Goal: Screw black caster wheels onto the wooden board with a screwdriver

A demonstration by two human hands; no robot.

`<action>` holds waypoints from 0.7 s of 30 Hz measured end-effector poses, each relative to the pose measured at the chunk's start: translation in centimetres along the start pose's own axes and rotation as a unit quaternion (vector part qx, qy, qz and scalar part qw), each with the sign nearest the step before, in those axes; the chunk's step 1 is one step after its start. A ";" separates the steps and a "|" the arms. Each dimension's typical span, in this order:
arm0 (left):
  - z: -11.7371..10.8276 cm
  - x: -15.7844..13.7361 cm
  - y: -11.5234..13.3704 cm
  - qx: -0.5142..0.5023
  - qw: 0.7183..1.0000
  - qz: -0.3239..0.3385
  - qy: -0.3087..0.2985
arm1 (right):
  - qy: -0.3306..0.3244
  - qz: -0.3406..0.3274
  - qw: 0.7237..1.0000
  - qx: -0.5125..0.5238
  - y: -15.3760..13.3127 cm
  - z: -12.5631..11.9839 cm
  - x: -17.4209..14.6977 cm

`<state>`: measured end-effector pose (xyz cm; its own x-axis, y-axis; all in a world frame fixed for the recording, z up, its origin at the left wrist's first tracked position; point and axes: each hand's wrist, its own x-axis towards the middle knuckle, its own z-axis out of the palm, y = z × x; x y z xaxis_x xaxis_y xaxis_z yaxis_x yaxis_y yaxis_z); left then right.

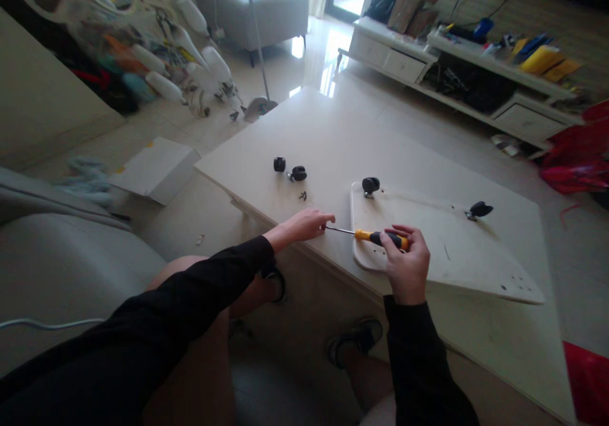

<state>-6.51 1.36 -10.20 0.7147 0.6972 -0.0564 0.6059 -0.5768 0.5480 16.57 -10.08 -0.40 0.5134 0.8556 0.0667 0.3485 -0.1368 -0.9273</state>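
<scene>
Nearest, two black sleeves [190,305] reach forward over bare legs, with dark shoes [354,340] on the floor below the counter [323,134]. The right hand [408,264] is clamped on the yellow-and-black handle of a screwdriver [380,238], its thumb along the side. The shaft points left to the left hand [311,224], whose fingers are bent in at the tip; whether they close on it or on something small, I cannot tell. The screwdriver is held across the near left corner of a white board [428,236] lying on the counter. Two black mounted casters [371,185] stand along the board's far side, well apart, and small holes show at its near corners. Left of the board, near the left hand, lie a few small dark screws [303,196], and just beyond them two loose casters [297,173] sit side by side. Farther off, a white box [155,167] rests on the floor to the left, a cluttered white cabinet [394,61] stands to the right, and a grey ottoman [266,11] stands at the back.
</scene>
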 end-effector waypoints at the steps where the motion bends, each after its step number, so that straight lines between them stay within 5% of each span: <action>1: 0.0 0.0 0.0 0.003 1.000 0.000 0.002 | 0.000 0.000 1.000 0.000 0.0 0.0 0.0; 21: -1.0 -0.1 1.1 0.045 0.996 -0.020 0.074 | -0.002 0.007 1.000 -0.008 -0.2 0.1 -0.1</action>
<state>-6.28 1.07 -8.80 0.6337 0.7720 0.0503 0.6669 -0.5780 0.4703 16.41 -10.13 -0.26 0.5154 0.8553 0.0529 0.3539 -0.1562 -0.9221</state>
